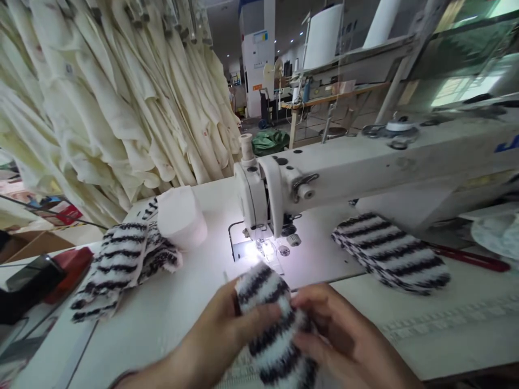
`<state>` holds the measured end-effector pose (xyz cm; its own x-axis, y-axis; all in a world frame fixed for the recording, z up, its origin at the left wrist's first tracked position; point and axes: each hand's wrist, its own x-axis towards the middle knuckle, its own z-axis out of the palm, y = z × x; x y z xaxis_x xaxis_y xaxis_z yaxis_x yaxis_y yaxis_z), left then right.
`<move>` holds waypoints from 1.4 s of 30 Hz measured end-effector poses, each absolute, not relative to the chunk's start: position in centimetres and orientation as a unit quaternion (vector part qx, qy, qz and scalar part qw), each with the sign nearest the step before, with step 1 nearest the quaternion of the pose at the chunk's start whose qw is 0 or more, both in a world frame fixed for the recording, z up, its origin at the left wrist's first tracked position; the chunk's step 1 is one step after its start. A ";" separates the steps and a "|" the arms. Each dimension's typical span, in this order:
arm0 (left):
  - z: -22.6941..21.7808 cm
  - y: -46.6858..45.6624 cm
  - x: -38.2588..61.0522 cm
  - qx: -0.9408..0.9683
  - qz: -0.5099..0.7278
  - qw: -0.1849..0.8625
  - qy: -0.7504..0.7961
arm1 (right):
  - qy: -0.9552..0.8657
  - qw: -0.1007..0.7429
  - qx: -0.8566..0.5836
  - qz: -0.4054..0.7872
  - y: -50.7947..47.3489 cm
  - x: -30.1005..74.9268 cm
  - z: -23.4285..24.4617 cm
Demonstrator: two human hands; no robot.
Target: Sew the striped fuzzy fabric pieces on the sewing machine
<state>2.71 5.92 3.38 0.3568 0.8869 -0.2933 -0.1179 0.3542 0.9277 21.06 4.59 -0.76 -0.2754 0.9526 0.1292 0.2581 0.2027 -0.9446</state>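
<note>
On the worktop [178, 308] stands one sewing machine [365, 165]. One striped bundle [121, 256] lies left, one striped stack [391, 254] right; I can't count their layers. One striped piece [259, 289] sits before the lit needle area [261, 248], seemingly not under it, finished stitching unclear, pinched by the left hand [221, 329] and right hand [344, 329].

Close head-height view, forward and down
</note>
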 end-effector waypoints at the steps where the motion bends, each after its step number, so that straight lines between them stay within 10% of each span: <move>1: 3.7 6.6 2.0 0.496 0.348 0.640 0.472 | -0.661 0.389 -0.453 0.453 5.4 20.5 -0.6; 6: 2.7 10.8 -0.3 0.681 0.203 0.378 0.594 | -0.749 0.306 -0.509 0.295 8.0 18.4 -0.9; 32: 0.8 11.5 -0.9 0.717 0.117 0.282 0.626 | -0.840 0.295 -0.446 0.091 5.8 18.2 -4.8; 42: 0.4 7.8 -0.4 0.892 0.195 -0.025 0.406 | -0.862 0.252 -0.420 -0.132 6.2 18.6 -3.7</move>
